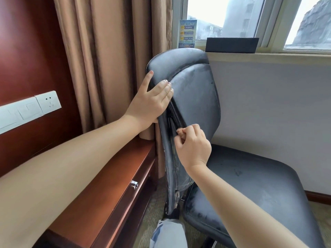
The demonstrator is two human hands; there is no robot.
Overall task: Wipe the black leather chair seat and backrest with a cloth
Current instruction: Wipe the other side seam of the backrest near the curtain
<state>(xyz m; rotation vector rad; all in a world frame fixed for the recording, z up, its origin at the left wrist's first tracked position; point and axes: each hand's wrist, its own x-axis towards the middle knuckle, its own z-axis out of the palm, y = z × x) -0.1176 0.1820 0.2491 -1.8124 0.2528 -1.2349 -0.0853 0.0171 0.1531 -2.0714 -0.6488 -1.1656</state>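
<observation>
The black leather chair stands turned to the right, its backrest (195,90) upright and its dusty seat (250,185) below. My left hand (152,102) grips the backrest's left edge, thumb up on the top pad, fingers over the front seam. My right hand (193,145) is curled round a small bunched pinkish-brown cloth (181,131) and presses it against the seam along the backrest's left side. Most of the cloth is hidden inside the fist.
A reddish wooden desk (114,185) with a knobbed drawer lies close on the left. Brown curtains (111,59) hang behind the chair. A window sill (268,57) carries a dark block and a blue leaflet. A wall socket panel (46,102) sits at left.
</observation>
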